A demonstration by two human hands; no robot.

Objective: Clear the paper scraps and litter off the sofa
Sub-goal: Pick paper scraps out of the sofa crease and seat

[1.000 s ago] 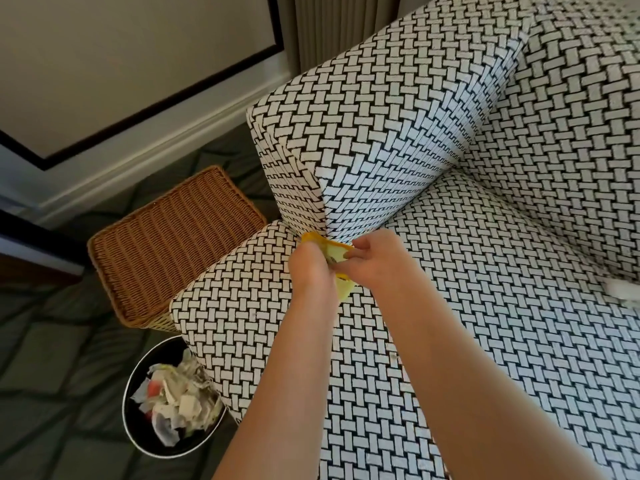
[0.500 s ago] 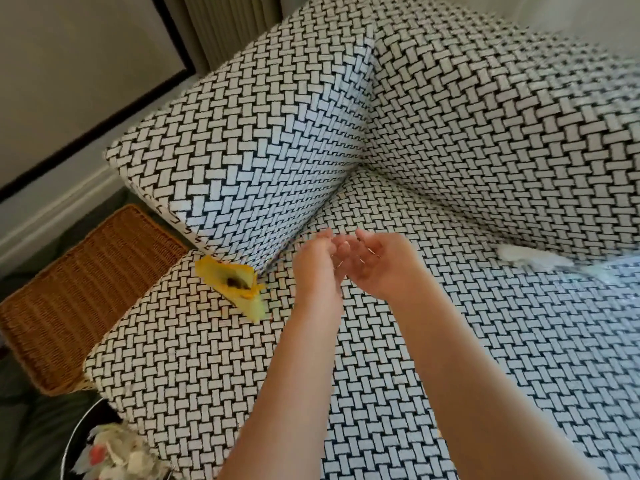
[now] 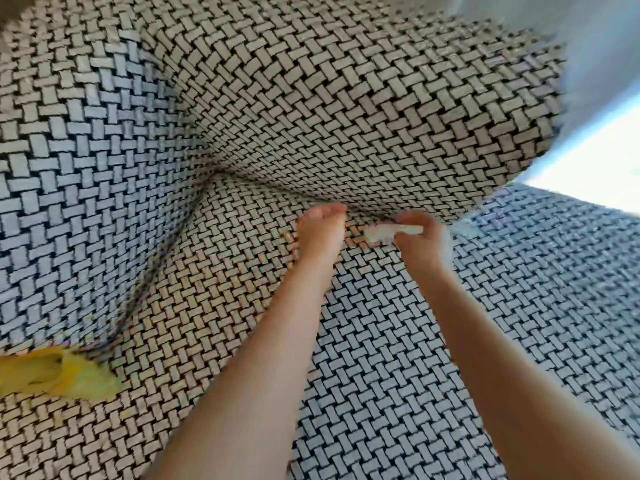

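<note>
On the seat of a black-and-white woven-pattern sofa [image 3: 381, 375], seen from the head camera, a person reaches both bare arms toward the crease where the seat meets the back cushion [image 3: 346, 98].

The right hand [image 3: 420, 247] is curled at that crease, its grip closed around a small white paper scrap [image 3: 388, 233] pinched between thumb and fingers. The scrap juts out to the left of the hand, just above the seat fabric and close under the lower edge of the back cushion. Motion blur softens its outline, so it is unclear whether it touches the seat.

The left hand [image 3: 320, 233] lies just beside it, to the left, fingers straight and held together, tips pointing at the crease. Its grip is loose and holds nothing.

A crumpled yellow scrap [image 3: 52, 375] sits well apart at the lower left edge of the picture. It lies on the seat, tucked against the base of the side cushion [image 3: 86, 202].

A pale curtain [image 3: 588, 64] and bright daylight fill the upper right corner behind the sofa.
</note>
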